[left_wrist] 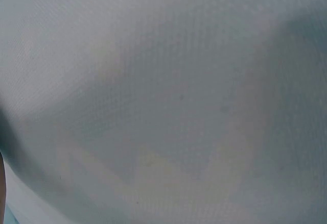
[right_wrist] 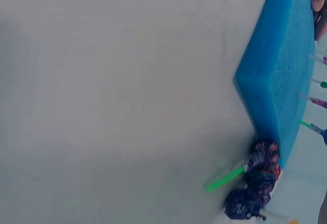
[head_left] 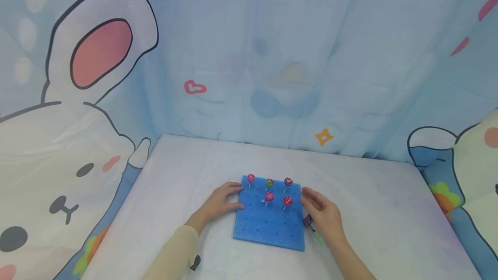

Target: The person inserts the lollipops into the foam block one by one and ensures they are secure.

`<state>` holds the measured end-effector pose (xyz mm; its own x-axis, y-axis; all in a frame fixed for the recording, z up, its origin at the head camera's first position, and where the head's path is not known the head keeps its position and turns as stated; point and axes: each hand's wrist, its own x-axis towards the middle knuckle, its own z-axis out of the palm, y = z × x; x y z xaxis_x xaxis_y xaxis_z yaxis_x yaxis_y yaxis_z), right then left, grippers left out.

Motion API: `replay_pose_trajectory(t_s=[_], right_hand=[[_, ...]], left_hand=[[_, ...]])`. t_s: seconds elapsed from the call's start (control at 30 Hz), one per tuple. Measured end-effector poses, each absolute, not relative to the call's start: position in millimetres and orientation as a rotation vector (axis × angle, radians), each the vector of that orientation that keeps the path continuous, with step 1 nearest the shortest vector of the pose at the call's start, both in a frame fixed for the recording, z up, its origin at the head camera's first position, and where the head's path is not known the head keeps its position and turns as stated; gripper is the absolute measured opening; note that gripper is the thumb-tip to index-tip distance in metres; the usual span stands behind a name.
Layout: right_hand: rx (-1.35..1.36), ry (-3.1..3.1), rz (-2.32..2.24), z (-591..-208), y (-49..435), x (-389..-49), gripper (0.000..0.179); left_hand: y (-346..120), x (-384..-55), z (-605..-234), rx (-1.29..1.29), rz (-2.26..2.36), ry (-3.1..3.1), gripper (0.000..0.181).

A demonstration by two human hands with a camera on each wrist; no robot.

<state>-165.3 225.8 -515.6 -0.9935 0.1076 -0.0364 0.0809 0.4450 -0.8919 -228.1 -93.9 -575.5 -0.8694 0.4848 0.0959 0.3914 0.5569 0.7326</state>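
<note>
Head view: square blue foam board lies flat on the white cloth-covered table.
Standing candy: five round lollipops in pink, green, purple and red wrappers, on the board's far half.
Left hand: fingers extended, thumb spread, touching the left edge, gripping nothing.
Right hand: fingers loosely bent, holding nothing, by the right edge; contact unclear.
Loose candy: dark-wrapped lollipops lying beside that edge.

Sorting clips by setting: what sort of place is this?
Probably a small staged tabletop booth: blue cartoon-print curtains hang behind and on both sides of a pale table, which bears a blue foam board with lollipops stuck in it. Nothing shows the room beyond.
</note>
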Motion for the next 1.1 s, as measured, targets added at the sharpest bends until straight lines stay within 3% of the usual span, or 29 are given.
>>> replay_pose_trajectory(t_s=[0.67, 1.1], right_hand=[[-0.267, -2.791, 1.33, -507.2, 258.5, -150.2, 0.051], [-0.359, -2.872, 1.151, -518.6, 269.3, -145.9, 0.043]], left_hand=[[-94.4, -226.7, -573.7, 0.717, 1.191, 2.66, 0.059], [-94.0, -226.1, -571.7, 0.734, 1.216, 2.66, 0.059]])
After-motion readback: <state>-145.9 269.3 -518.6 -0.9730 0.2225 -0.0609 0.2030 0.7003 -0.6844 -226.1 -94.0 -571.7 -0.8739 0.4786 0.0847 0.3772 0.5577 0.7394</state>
